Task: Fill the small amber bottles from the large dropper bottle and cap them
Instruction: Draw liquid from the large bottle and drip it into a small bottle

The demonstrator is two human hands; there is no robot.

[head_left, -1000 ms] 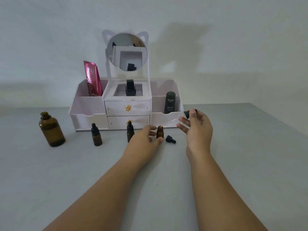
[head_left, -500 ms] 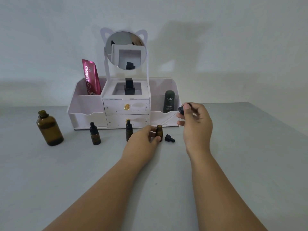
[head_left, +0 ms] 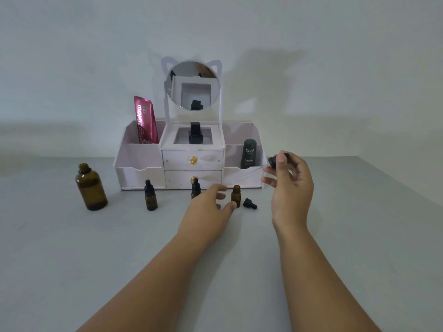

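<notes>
The large amber bottle [head_left: 91,188] stands uncapped at the left of the grey table [head_left: 72,259]. Two small amber bottles [head_left: 150,197] [head_left: 195,190] wear black dropper caps. A third small bottle [head_left: 236,195] stands open, with a loose small black cap [head_left: 249,203] lying just right of it. My left hand [head_left: 211,207] sits beside this open bottle, thumb tip touching its base, fingers relaxed and slightly apart from it. My right hand [head_left: 291,185] is raised to the right and pinches a black dropper cap [head_left: 273,161] between thumb and fingertips.
A white organizer [head_left: 139,173] with two drawers and a round cat-ear mirror [head_left: 193,85] stands behind the bottles. It holds a pink tube [head_left: 145,119], a dark Kahf bottle [head_left: 249,153] and a black bottle [head_left: 195,135]. A wall rises behind.
My left fingers have eased off the open small bottle, leaving only the thumb against it. My right hand with the black cap has drifted slightly right and up.
</notes>
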